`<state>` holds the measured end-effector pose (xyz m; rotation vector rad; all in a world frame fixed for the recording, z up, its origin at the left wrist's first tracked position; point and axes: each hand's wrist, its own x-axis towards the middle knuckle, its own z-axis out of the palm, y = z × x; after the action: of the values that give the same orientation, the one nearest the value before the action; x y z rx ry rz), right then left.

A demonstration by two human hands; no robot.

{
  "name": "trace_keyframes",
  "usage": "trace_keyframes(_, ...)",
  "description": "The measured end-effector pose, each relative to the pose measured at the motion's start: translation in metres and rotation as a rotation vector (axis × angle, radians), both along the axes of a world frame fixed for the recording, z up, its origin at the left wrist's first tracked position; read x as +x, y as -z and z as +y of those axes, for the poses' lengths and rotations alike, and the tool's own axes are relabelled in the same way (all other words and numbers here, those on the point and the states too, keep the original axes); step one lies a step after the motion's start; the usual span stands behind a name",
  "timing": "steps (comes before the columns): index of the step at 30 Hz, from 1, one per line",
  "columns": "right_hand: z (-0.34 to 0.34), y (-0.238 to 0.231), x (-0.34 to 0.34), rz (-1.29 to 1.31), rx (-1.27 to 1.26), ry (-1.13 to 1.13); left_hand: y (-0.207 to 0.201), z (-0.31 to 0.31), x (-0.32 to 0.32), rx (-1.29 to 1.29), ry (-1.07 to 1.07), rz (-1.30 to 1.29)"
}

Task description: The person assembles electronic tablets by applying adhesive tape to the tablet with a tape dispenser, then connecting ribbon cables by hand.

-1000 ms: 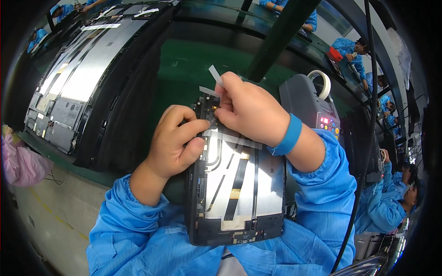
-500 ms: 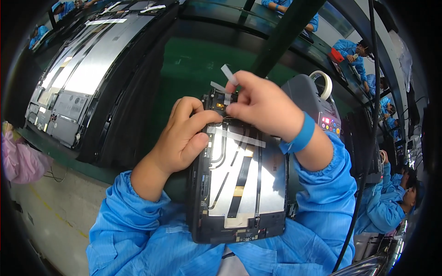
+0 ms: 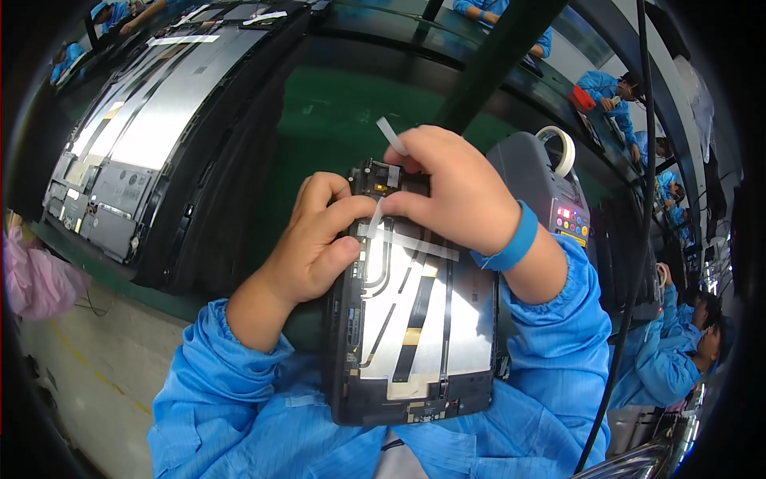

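Observation:
An opened tablet (image 3: 467, 319), its inner metal plate, flat cables and black frame exposed, lies in front of me. My left hand (image 3: 307, 235) grips its upper left side, index fingertip pressed near the top and thumb along the edge. Over the tablet's upper part, my right hand (image 3: 459, 184) is closed. One translucent tape strip (image 3: 386, 130) sticks up from its fingers. A second strip (image 3: 376, 219) hangs at its thumb tip, beside my left index finger. Another tape strip (image 3: 423, 243) crosses the metal plate. Small circuit parts (image 3: 383, 177) show at the top end.
To the left, more opened tablets (image 3: 152, 120) rest on black padding. A grey tape dispenser (image 3: 531, 164) with a white tape roll (image 3: 565, 152) stands at right on the green bench mat (image 3: 343, 104). A black cable (image 3: 638, 263) runs down the right side. People in blue work beyond.
My right hand has shifted slightly toward me, its thumb now nearer my left index finger. The tape strip at the top end has come down to the thumb, uncovering circuit parts.

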<state>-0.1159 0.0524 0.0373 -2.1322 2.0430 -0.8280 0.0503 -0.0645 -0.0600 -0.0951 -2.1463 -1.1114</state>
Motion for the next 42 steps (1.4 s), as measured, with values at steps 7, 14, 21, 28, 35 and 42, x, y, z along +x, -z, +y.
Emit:
trace_keyframes(7,0.004,0.011,-0.010,-0.229,0.075,-0.050,0.005,-0.001,-0.002,-0.004,-0.010,0.018)
trace_keyframes(14,0.004,-0.001,-0.005,-0.624,0.311,0.214,-0.002,-0.001,-0.001,-0.011,-0.020,0.000)
trace_keyframes(21,-0.007,-0.003,-0.002,-0.300,0.399,0.348,0.001,-0.001,0.000,-0.025,-0.024,0.009)
trace_keyframes(28,-0.010,-0.004,0.001,-0.188,0.326,0.360,0.001,0.000,-0.002,-0.051,-0.028,0.016)
trace_keyframes(35,0.008,-0.003,0.003,-0.044,0.050,0.318,-0.003,0.001,-0.001,-0.105,-0.070,-0.001)
trace_keyframes(42,0.036,0.006,0.015,-0.033,0.066,-0.039,-0.005,0.000,0.001,-0.181,-0.130,0.026)
